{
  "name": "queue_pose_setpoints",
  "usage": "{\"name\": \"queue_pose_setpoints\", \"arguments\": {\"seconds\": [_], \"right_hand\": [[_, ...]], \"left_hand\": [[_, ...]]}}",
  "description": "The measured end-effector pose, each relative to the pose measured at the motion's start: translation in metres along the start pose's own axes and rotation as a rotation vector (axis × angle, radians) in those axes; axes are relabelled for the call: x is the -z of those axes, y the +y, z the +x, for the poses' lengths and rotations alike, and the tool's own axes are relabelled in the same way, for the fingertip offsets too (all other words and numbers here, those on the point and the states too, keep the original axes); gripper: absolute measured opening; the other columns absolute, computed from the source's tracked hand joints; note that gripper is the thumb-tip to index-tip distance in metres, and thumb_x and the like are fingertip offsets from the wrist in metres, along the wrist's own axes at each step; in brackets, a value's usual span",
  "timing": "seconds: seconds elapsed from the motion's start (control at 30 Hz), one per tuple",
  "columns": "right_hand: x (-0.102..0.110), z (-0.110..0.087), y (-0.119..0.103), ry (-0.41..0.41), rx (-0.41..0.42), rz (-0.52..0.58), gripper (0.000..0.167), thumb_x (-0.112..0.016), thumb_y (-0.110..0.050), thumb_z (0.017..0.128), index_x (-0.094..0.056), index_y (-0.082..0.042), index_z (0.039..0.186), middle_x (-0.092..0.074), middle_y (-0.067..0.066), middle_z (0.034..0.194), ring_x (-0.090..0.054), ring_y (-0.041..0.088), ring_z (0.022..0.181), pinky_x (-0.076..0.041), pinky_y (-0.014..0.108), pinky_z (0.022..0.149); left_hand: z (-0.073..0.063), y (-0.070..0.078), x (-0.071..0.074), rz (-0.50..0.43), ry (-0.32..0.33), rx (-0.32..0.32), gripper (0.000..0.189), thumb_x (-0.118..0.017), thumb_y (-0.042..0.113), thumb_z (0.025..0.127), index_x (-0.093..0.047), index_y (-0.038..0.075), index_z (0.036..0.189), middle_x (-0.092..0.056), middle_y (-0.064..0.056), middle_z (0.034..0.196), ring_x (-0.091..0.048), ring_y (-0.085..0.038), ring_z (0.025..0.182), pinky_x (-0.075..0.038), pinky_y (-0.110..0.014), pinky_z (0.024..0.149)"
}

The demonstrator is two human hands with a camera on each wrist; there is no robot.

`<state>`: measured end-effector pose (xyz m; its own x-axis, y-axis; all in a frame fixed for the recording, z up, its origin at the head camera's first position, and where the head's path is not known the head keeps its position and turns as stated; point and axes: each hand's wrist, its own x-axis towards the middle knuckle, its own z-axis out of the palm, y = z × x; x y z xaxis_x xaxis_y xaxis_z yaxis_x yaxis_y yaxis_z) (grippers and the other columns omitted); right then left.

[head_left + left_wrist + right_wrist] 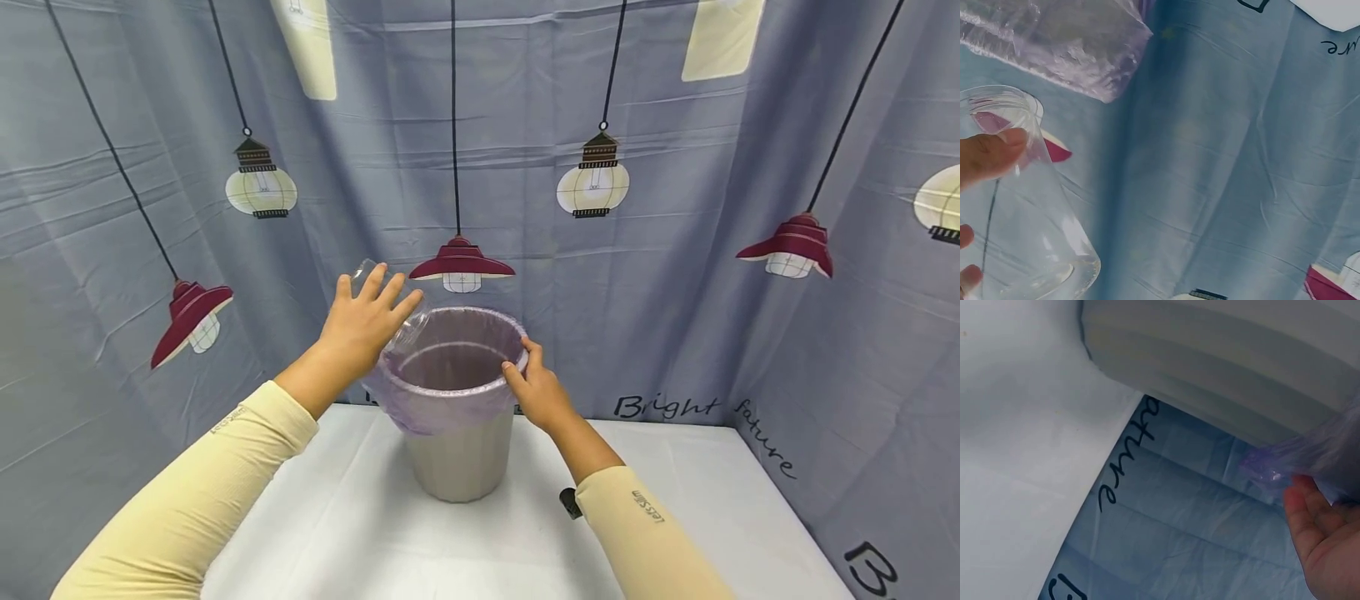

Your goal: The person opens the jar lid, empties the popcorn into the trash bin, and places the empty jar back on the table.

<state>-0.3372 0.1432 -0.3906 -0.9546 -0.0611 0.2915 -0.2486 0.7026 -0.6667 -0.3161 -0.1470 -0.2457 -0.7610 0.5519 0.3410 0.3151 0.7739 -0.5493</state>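
A grey trash bin (459, 458) stands on the table, lined with a translucent purple bag (450, 408) folded over its rim. My left hand (363, 323) holds a clear plastic bottle (411, 329) at the bin's left rim. In the left wrist view the bottle (1035, 212) has a threaded neck, and the thumb (997, 153) lies just below it. On the opposite side my right hand (542, 390) grips the rim through the bag, thumb inside and fingers outside. The right wrist view has this hand (1329, 544) against the bag's purple edge (1266, 467).
The white table (330, 517) backs onto a blue-grey curtain (517, 100) printed with lamps and lettering. A small black object (571, 502) lies on the table beside the right sleeve (637, 517).
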Motion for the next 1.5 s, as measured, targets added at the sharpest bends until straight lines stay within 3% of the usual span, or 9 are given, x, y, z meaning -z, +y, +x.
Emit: {"name": "queue_pose_setpoints", "arguments": {"seconds": [0.17,0.3,0.43,0.57,0.7,0.87,1.17,1.37,1.5], "right_hand": [[0.001,0.0,0.001,-0.008,0.008,-0.022,0.074,-0.031,-0.064,0.1,-0.011,-0.02,0.157,-0.061,0.029,0.127,-0.064,0.044,0.108,-0.053,0.054,0.074],[0.0,0.0,0.001,-0.007,0.005,-0.028,0.073,-0.032,-0.063,0.1,-0.013,-0.019,0.156,-0.062,0.03,0.125,-0.065,0.043,0.107,-0.052,0.054,0.073],[0.0,-0.001,0.001,-0.004,0.0,-0.026,0.072,-0.033,-0.062,0.1,-0.013,-0.021,0.156,-0.06,0.029,0.13,-0.063,0.044,0.112,-0.051,0.058,0.08],[0.0,-0.001,0.002,-0.007,0.002,-0.023,0.072,-0.032,-0.062,0.101,-0.013,-0.021,0.156,-0.058,0.029,0.133,-0.062,0.045,0.113,-0.051,0.058,0.078],[0.0,0.0,0.003,-0.011,0.005,-0.018,0.074,-0.031,-0.063,0.1,-0.011,-0.02,0.157,-0.058,0.029,0.133,-0.063,0.045,0.111,-0.052,0.056,0.075],[0.001,0.0,0.003,-0.01,0.002,-0.014,0.073,-0.032,-0.062,0.1,-0.011,-0.021,0.156,-0.056,0.029,0.136,-0.062,0.045,0.113,-0.051,0.058,0.08],[0.0,0.0,0.003,-0.021,-0.002,-0.028,0.074,-0.029,-0.065,0.1,-0.01,-0.022,0.157,-0.061,0.028,0.129,-0.064,0.042,0.11,-0.052,0.051,0.07],[0.002,-0.001,0.001,-0.02,0.008,-0.016,0.076,-0.028,-0.066,0.1,-0.01,-0.02,0.157,-0.058,0.03,0.133,-0.062,0.045,0.113,-0.052,0.056,0.077],[0.003,0.0,0.0,-0.024,0.006,-0.019,0.076,-0.027,-0.067,0.099,-0.008,-0.021,0.157,-0.057,0.03,0.134,-0.062,0.044,0.112,-0.053,0.055,0.075]], "left_hand": [[-0.006,-0.01,-0.001,-0.036,-0.007,0.054,0.101,-0.084,0.007,0.073,-0.03,0.024,0.156,-0.029,-0.015,0.157,-0.016,-0.04,0.147,-0.029,-0.071,0.102],[-0.011,-0.016,-0.005,-0.061,0.002,0.079,0.099,-0.084,0.007,0.072,-0.033,0.023,0.154,-0.031,-0.015,0.156,-0.018,-0.041,0.146,-0.028,-0.072,0.102],[-0.016,-0.018,-0.007,-0.079,0.014,0.112,0.099,-0.086,0.007,0.068,-0.035,0.021,0.153,-0.033,-0.017,0.154,-0.02,-0.043,0.145,-0.018,-0.076,0.108],[-0.021,-0.02,-0.007,-0.069,0.025,0.145,0.096,-0.083,0.006,0.07,-0.035,0.019,0.153,-0.035,-0.019,0.152,-0.022,-0.045,0.142,-0.009,-0.077,0.11],[-0.027,-0.023,-0.005,-0.078,0.028,0.171,0.092,-0.081,0.009,0.075,-0.035,0.016,0.154,-0.036,-0.021,0.15,-0.024,-0.047,0.139,-0.009,-0.076,0.111],[-0.035,-0.03,-0.004,-0.125,0.016,0.225,0.096,-0.085,0.021,0.073,-0.033,0.013,0.153,-0.038,-0.023,0.146,-0.027,-0.05,0.136,-0.007,-0.077,0.109],[-0.048,-0.038,-0.008,-0.135,-0.002,0.292,0.101,-0.088,0.033,0.068,-0.035,0.007,0.151,-0.043,-0.028,0.139,-0.036,-0.053,0.128,-0.023,-0.071,0.108],[-0.055,-0.04,-0.007,-0.218,-0.033,0.33,0.108,-0.088,0.038,0.069,-0.029,0.005,0.153,-0.041,-0.029,0.14,-0.035,-0.054,0.127,-0.03,-0.066,0.104],[-0.061,-0.04,-0.006,-0.272,-0.055,0.354,0.109,-0.087,0.042,0.069,-0.028,0.005,0.153,-0.041,-0.028,0.139,-0.037,-0.053,0.126,-0.034,-0.066,0.1]]}}
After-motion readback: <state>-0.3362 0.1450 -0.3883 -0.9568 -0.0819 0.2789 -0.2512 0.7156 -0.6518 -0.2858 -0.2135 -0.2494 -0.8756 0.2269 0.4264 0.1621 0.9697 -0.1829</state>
